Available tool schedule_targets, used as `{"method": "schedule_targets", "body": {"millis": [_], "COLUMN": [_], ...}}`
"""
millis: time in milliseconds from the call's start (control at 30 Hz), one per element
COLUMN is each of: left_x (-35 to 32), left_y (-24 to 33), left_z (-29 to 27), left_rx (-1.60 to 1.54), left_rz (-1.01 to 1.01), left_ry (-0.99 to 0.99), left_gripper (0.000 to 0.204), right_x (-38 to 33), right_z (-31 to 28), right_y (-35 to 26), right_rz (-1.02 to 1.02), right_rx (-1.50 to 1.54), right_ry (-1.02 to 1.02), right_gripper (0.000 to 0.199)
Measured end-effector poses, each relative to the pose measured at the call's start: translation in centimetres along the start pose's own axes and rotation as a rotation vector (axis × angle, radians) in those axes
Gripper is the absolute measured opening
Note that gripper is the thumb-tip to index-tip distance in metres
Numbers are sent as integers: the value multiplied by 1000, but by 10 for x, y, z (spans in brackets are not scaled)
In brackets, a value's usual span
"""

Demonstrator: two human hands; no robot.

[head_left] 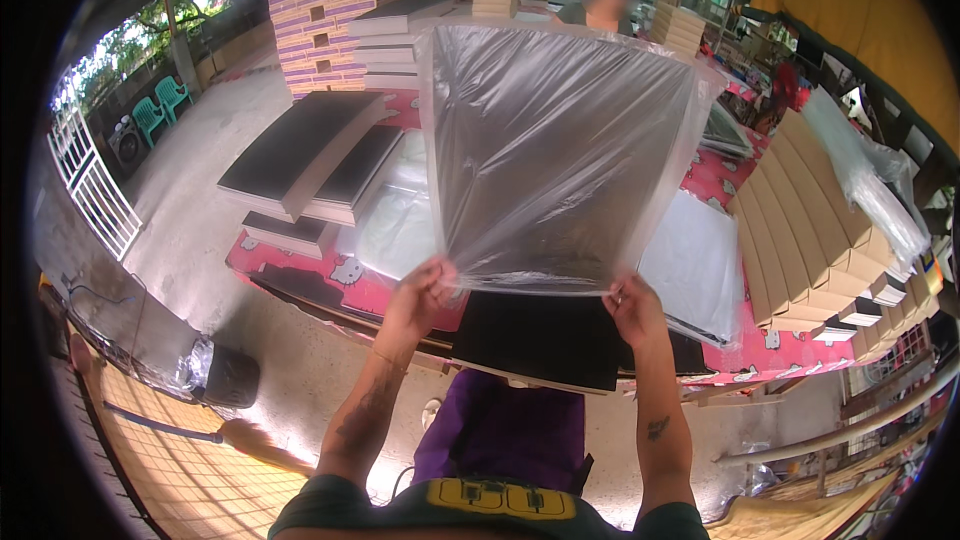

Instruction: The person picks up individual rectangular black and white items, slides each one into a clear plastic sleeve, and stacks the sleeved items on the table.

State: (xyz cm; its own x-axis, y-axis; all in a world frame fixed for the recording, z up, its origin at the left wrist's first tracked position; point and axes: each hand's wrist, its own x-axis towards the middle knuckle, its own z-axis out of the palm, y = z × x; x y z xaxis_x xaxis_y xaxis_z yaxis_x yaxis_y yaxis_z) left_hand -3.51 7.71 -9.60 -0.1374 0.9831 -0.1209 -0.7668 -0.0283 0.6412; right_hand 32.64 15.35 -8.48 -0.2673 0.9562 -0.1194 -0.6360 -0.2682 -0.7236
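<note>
A large clear plastic bag is spread upright in front of me above the table. My left hand pinches its lower left corner, and my right hand pinches the lower right one. Something dark and flat shows through the film; whether it is inside the bag or behind it I cannot tell. Below the bag, a black board lies at the table's near edge. Beside my left hand is a pile of clear plastic bags. To the right of my right hand lies a stack of white sheets in plastic.
Black-topped boards are stacked at left on the pink tablecloth. Cartons rise behind them. Brown folded cardboard pieces lean at right. Another person is beyond the bag. A dark bin and a broom are lower left.
</note>
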Motion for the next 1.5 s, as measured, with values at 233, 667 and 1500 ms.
{"method": "schedule_targets", "body": {"millis": [233, 667, 1500], "left_x": [-16, 20, 109], "left_y": [47, 39, 67], "left_z": [76, 199, -69], "left_rx": [1138, 290, 1639], "left_rz": [329, 493, 578], "left_ry": [-229, -298, -200], "left_gripper": [35, 31, 3], "right_x": [-11, -23, 0], "right_z": [27, 85, -151], "right_y": [-6, -39, -55], "right_rz": [-392, -756, -797], "right_rx": [-587, 173, 319], "right_ry": [142, -34, 883], "right_gripper": [19, 48, 44]}}
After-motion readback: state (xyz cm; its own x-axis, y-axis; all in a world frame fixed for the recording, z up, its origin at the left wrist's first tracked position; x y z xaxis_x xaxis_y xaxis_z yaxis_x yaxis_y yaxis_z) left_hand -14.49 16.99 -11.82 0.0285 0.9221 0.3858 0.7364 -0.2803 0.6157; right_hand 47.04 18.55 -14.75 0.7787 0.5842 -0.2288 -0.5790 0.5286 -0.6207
